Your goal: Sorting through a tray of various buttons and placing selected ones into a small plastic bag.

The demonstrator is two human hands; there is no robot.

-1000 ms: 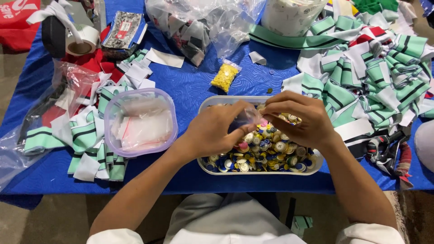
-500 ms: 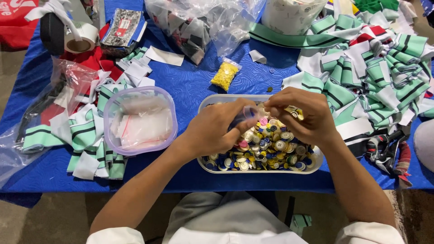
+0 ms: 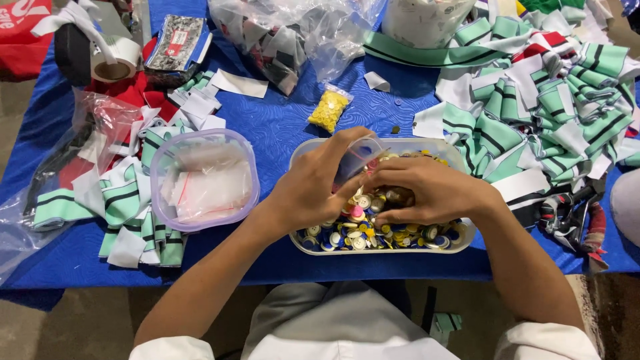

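The left hand (image 3: 313, 187) pinches a small clear bag (image 3: 357, 157) between thumb and fingers and holds it up, just over a tray. The right hand (image 3: 427, 190) lies right next to the left hand, palm down, with its fingers curled into a pile of buttons (image 3: 363, 230). I cannot tell if it has a button in its grip, because the fingers hide that. The fingertips of both hands come together at the mouth of the little bag.

The buttons are under both hands. They are round and small, in white, blue, yellow and pink. They fill a clear tray (image 3: 467, 233) with rounded corners. The tray sits on a counter with a blue cloth (image 3: 273, 127).

Just to the left of the left hand is a round clear tub (image 3: 203, 179) with a purple rim. It has more small clear bags in it. The tub rests on green, white and black striped cloth pieces (image 3: 130, 220).

Past the hands, farther from the person, lies a small bag of yellow bits (image 3: 329, 110). Behind that is a big crinkly plastic bag (image 3: 287, 33) with cloth inside.

To the right of the right hand is a big heap of green striped cloth strips (image 3: 553, 100). Far off to the left, at the back, is a roll of white tape (image 3: 115, 59).
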